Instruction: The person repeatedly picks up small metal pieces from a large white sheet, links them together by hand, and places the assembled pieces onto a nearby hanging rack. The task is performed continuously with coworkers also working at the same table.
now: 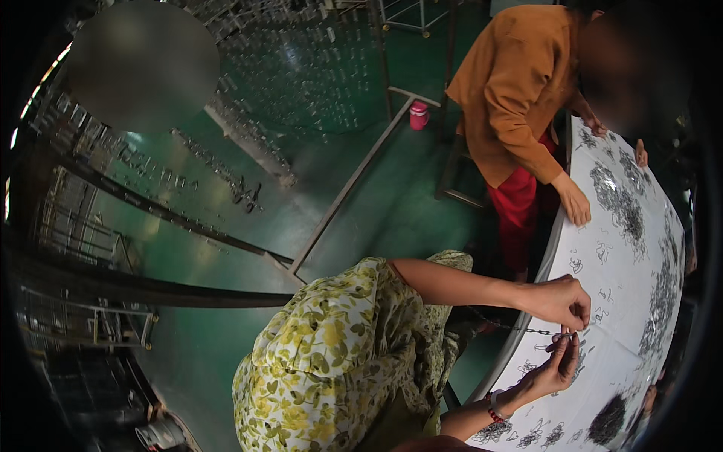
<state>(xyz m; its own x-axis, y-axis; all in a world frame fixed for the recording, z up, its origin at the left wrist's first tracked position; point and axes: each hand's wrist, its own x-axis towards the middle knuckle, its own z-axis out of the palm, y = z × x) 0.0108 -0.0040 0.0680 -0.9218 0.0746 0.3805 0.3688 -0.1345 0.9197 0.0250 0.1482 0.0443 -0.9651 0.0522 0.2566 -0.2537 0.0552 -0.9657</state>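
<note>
Chain (520, 328), a thin dark linked one, runs from the edge of the white surface (640, 301) to both hands, which meet just over that edge. Left hand (561, 301) has a narrow pinch grip on the chain's end, and right hand (557, 369) comes up from below with fingertips closed on the same spot, maybe a small link, too tiny to tell. Heaps of little dark metal bits lie farther in on the surface, so I'd guess plenty is left. A co-worker's hand (576, 203) rests on the far edge.
</note>
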